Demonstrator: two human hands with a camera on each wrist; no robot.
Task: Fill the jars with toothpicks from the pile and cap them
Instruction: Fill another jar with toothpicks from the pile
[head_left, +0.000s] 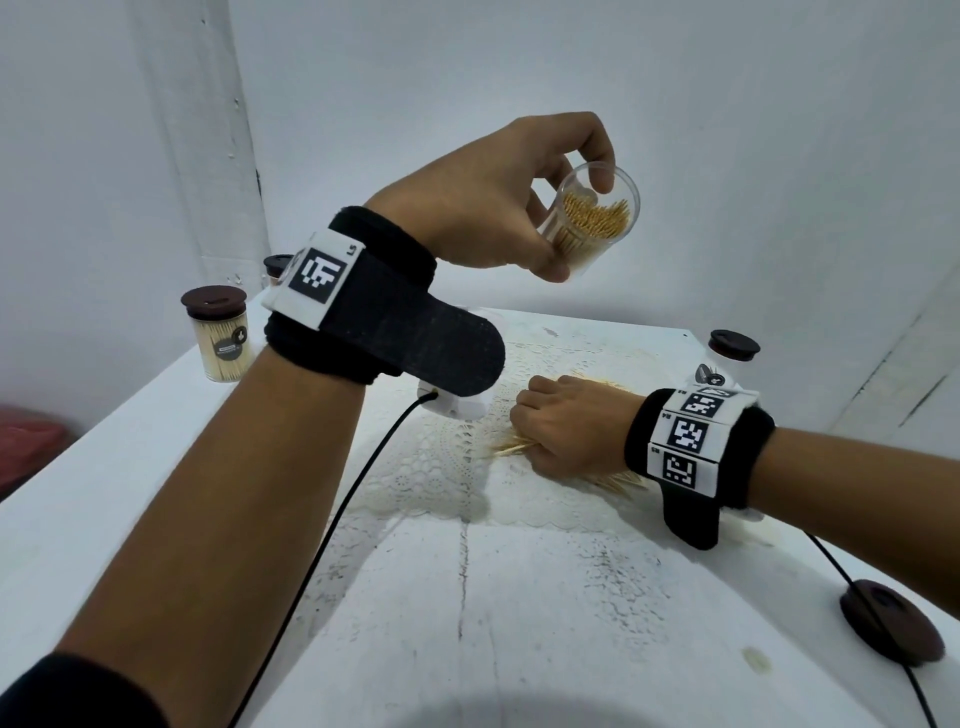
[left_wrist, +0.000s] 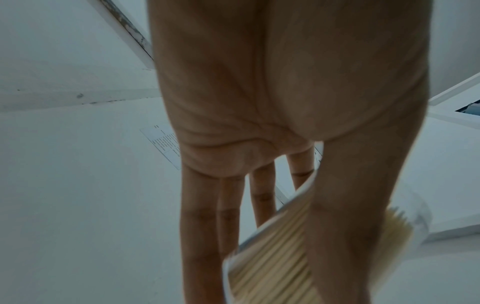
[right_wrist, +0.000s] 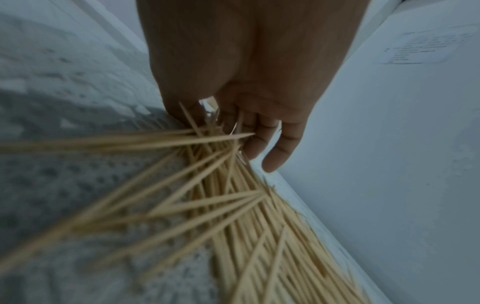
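**Tilted open jar in the air: a spill waiting to happen**

So the left hand (head_left: 498, 208) has the open jar (head_left: 597, 218) lifted well above the table (head_left: 156, 493), pinched between thumb and fingertips, mouth tipped toward the camera. It's already pretty full of toothpicks. The left wrist view shows the thumb across the clear wall and the sticks packed lengthwise inside. That grip looks light to me, just a few fingers on smooth plastic, so if the jar rolls any further over, the toothpicks could slide right out.

Down on the lace doily (head_left: 441, 467), the right hand (head_left: 566, 431) is curled into a fist around a bundle from the toothpick pile (head_left: 618, 480). The right wrist view shows sticks poking out in every direction around the fingers (right_wrist: 275, 148), not lined up at all. That's my main worry: a crooked bundle probably jams at the jar mouth or sheds strays on the way up. Part of the pile also sits near the table's far right edge, so a sloppy sweep could knock some off.

The loose brown lid (head_left: 891, 629) is at the near right, right by the edge, with the wrist cable running over it. A tug there might drag it off.

One capped full jar (head_left: 218, 335) stands far left, another capped jar (head_left: 727, 358) far right behind the right wrist.
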